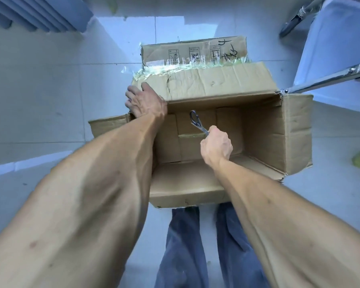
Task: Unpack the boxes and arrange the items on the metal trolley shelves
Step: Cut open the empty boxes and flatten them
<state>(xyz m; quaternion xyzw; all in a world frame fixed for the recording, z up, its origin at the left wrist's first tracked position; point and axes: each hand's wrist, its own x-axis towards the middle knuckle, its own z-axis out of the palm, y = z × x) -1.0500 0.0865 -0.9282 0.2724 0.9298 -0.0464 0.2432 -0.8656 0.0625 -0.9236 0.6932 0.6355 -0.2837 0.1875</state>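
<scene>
Gripping small grey metal scissors (198, 122) by the blades, right hand (216, 145) fisted inside open brown cardboard box (276, 132) on pale tiled floor (40, 90) | left hand (142, 101) flat, fingers straight, pressing box's far-left flap corner | smaller cartons (195, 125) inside box | chrome trolley frame (330, 80) touching its right corner
</scene>
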